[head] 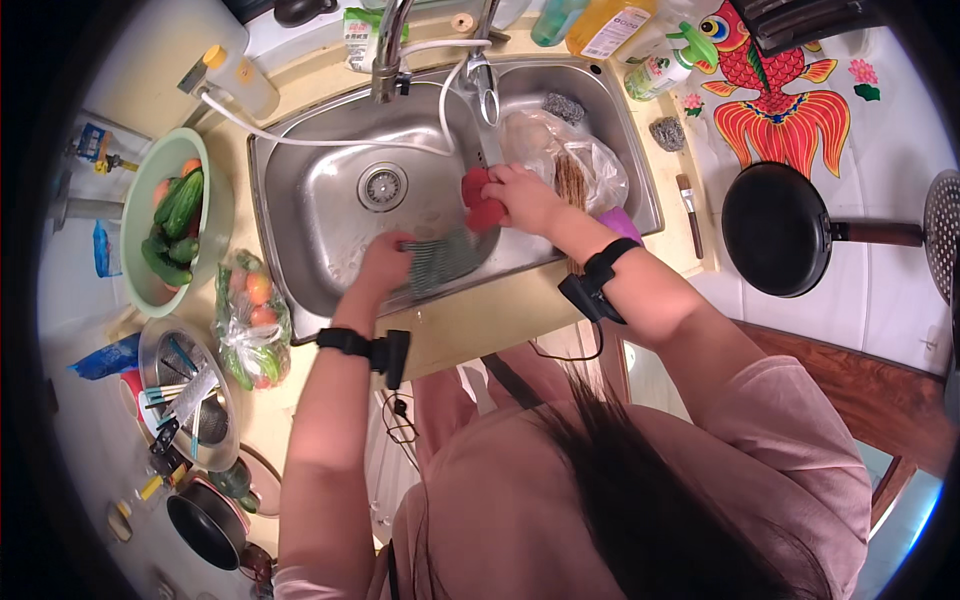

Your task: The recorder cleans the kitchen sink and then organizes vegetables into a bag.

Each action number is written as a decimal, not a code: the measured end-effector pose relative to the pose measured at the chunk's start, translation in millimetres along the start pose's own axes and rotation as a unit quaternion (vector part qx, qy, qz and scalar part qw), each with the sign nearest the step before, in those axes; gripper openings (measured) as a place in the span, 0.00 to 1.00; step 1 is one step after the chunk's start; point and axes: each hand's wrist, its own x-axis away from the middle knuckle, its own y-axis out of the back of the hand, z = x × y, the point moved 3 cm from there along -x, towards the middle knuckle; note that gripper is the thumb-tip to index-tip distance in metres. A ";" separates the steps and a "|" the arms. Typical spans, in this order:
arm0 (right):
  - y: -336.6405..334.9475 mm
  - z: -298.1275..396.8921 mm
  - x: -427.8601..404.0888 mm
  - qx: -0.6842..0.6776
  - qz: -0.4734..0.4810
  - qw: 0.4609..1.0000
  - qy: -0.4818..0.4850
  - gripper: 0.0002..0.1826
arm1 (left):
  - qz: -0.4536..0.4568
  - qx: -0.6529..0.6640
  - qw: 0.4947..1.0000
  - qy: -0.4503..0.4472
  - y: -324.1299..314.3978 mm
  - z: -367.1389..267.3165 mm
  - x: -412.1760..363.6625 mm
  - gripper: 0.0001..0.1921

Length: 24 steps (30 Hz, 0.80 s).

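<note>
At the sink's front edge, my left hand [386, 262] grips one end of a green striped cloth [444, 262], which looks blurred. The cloth stretches rightwards over the front of the large steel basin [322, 210]. My right hand [529, 201] is closed around a red cloth or sponge [482, 201] above the divider between the two basins. Part of the red thing is hidden by my fingers. Just beyond that hand, a clear plastic bag [600, 169] and a bundle of brown bristles [570, 180] lie in the smaller basin.
A chrome faucet [388, 52] and a white hose [300, 140] reach over the sink. To the left stand a green tub [214, 217] of cucumbers, a bag of vegetables [255, 322] and a colander [225, 442]. A frying pan [776, 229] hangs on the right wall.
</note>
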 end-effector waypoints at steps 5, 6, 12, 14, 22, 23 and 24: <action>-7.1 19.7 13.4 -0.048 0.112 0.987 -0.105 0.21 | -0.039 0.016 0.996 0.084 56.4 21.1 32.3 0.13; -7.6 23.1 13.4 -0.061 0.135 0.979 -0.139 0.22 | -0.054 -0.018 0.996 0.071 65.9 27.1 37.6 0.13; -7.4 63.4 20.1 0.006 0.286 0.925 -0.251 0.22 | -0.135 0.006 0.991 0.017 93.4 42.8 68.9 0.13; -12.8 79.6 18.3 0.015 0.282 0.923 -0.262 0.22 | -0.147 0.035 0.988 0.007 100.2 38.5 76.9 0.12; -53.4 177.5 -43.8 -0.200 0.215 0.935 -0.198 0.25 | -0.162 0.204 0.965 0.021 119.6 -18.9 76.7 0.14; -55.8 185.3 -47.7 -0.247 0.203 0.930 -0.180 0.25 | -0.156 0.200 0.967 0.019 117.3 -29.7 71.0 0.14; -57.4 187.1 -45.3 -0.250 0.201 0.929 -0.186 0.25 | -0.120 0.216 0.969 0.022 110.5 -43.2 65.7 0.13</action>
